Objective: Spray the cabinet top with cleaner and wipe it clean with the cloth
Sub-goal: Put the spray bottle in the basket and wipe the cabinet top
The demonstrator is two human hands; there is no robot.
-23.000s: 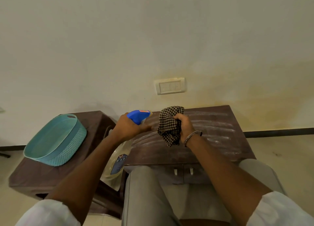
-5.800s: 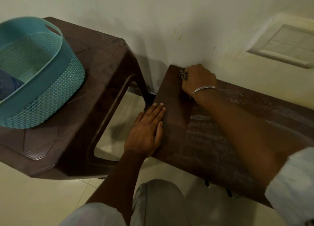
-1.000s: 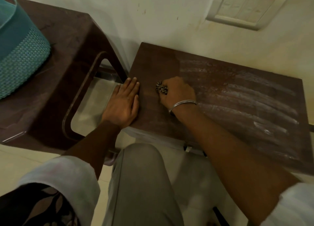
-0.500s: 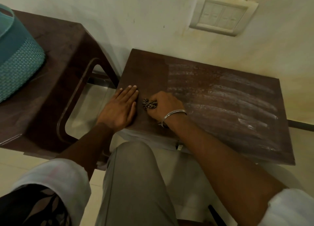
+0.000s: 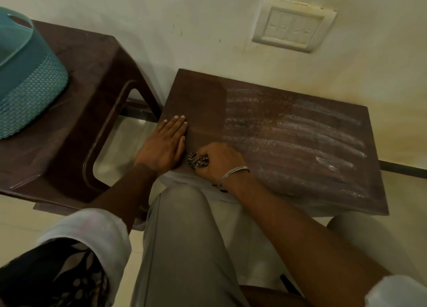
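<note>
The dark brown cabinet top (image 5: 288, 131) stands against the wall. Its left strip looks dark and clean, while whitish streaks cover the middle and right. My right hand (image 5: 219, 161) is closed around the bunched checked cloth (image 5: 197, 160), pressing it on the top near the front left edge. A metal bangle sits on that wrist. My left hand (image 5: 165, 145) lies flat, fingers together, on the front left corner, just left of the cloth. No spray bottle is in view.
A brown plastic stool (image 5: 76, 112) stands left of the cabinet with a teal basket (image 5: 25, 87) on it. A switch plate (image 5: 293, 29) is on the wall above. My grey-trousered knee (image 5: 184, 237) is in front of the cabinet.
My right hand has dragged the cloth toward the front edge of the top, ending beside my left hand. The left hand stays flat on the corner. The view has shifted back a little.
</note>
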